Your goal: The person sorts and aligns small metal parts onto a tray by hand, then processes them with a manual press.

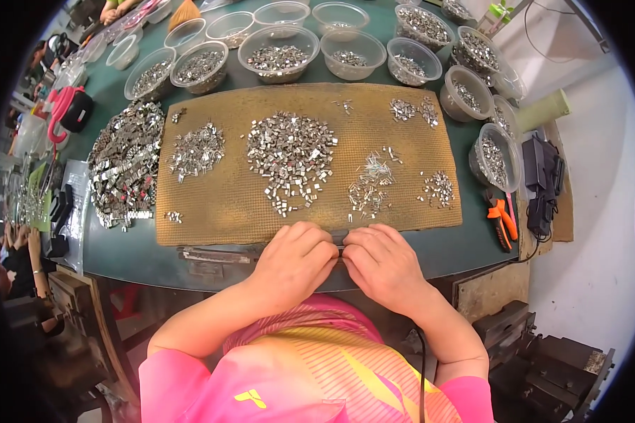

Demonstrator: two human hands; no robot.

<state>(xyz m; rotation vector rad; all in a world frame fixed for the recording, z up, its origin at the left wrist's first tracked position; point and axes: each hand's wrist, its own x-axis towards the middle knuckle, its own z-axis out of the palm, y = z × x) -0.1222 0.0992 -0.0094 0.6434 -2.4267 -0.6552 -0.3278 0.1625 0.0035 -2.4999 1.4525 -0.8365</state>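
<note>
At the near edge of the table, my left hand [296, 261] and my right hand [384, 262] sit close together with fingers curled in a pinch. Whatever they grip between the fingertips is hidden or too small to name. A narrow metal bar [215, 255] lies along the table edge beside my left hand. Just beyond both hands is a brown textured mat [226, 204]. On it are a large pile of small silvery metal pieces [289, 155], a pile of thin pieces [197, 151], loose pin-like pieces [370, 185] and a smaller pile [439, 190].
Clear plastic bowls of metal parts [279, 60] line the far and right sides. A heap of linked metal pieces [127, 162] lies left of the mat. Orange-handled pliers [502, 222] rest at the right, near black power adapters [540, 169]. Other people's hands [32, 247] show far left.
</note>
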